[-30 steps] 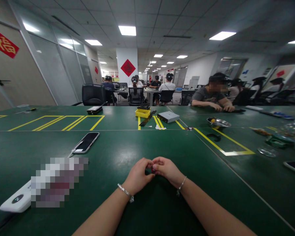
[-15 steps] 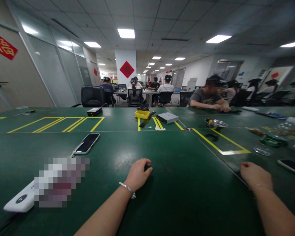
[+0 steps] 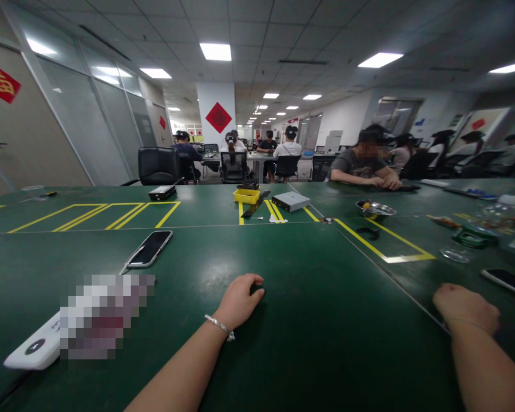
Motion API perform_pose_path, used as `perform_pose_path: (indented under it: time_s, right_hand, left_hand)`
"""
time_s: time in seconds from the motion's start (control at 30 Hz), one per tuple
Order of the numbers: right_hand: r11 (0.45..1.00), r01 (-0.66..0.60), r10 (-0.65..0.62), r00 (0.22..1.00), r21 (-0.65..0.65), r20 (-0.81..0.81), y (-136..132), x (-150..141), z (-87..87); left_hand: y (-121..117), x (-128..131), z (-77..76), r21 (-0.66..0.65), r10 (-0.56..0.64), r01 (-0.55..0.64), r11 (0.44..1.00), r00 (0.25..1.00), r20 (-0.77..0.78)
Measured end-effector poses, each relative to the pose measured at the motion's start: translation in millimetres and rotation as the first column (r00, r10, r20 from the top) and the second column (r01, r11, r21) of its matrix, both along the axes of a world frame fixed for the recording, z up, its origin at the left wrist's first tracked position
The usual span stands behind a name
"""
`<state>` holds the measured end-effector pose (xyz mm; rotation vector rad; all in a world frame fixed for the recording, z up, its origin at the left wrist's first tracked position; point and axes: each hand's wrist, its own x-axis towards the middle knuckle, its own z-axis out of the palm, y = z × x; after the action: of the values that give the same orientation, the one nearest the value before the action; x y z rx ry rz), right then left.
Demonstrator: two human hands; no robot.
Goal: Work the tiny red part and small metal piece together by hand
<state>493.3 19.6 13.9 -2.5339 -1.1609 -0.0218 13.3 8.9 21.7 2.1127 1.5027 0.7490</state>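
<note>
Bright, even overhead light from white rectangular ceiling panels (image 3: pixel 215 51), far ahead of hands. Pale glare patch on dark green table top (image 3: pixel 210 264) just above left hand (image 3: pixel 239 301). Soft, faint shadow on table below left hand; right hand (image 3: pixel 466 309) slightly dimmer. Strong wide-angle bowing at frame edges, glass partition wall (image 3: pixel 86 120) leaning, well left of hands. Coarse pixelated mosaic block (image 3: pixel 107 316) beside left hand, detail hidden. Distant seated people (image 3: pixel 364 160) beyond right hand, slightly soft.
</note>
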Motion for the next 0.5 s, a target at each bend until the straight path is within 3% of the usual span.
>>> perform_pose_path:
  time_s: [0.07,0.1,0.17,0.27,0.37,0.5]
  right_hand:
    - [0.998,0.064,-0.063,0.993,-0.017,0.096,0,-18,8.2]
    - [0.999,0.031,-0.032,0.987,0.010,0.160,1,-27,11.9]
    - [0.986,-0.139,0.109,0.954,0.090,0.279,6,-50,17.7]
    - [0.912,-0.387,0.319,0.879,0.139,0.356,17,-98,22.4]
    - [0.758,-0.642,0.592,0.752,0.118,0.289,19,-170,22.2]
    - [0.466,-0.883,0.877,0.470,0.063,0.096,2,-268,14.3]
  left_hand:
    - [0,1,0.7,-0.008,0.005,-0.005,1.000,1.000,-0.006]
    - [0,1,1.2,-0.012,0.006,-0.006,1.000,1.000,-0.006]
    - [-1,2,2.3,-0.014,0.008,-0.008,1.000,1.000,-0.004]
    - [-1,2,4.1,-0.024,0.001,-0.001,1.000,1.000,-0.007]
    - [-2,3,4.3,-0.016,0.002,-0.002,1.000,1.000,-0.006]
    - [-2,4,-1.5,0.068,-0.016,0.018,0.998,1.000,-0.027]
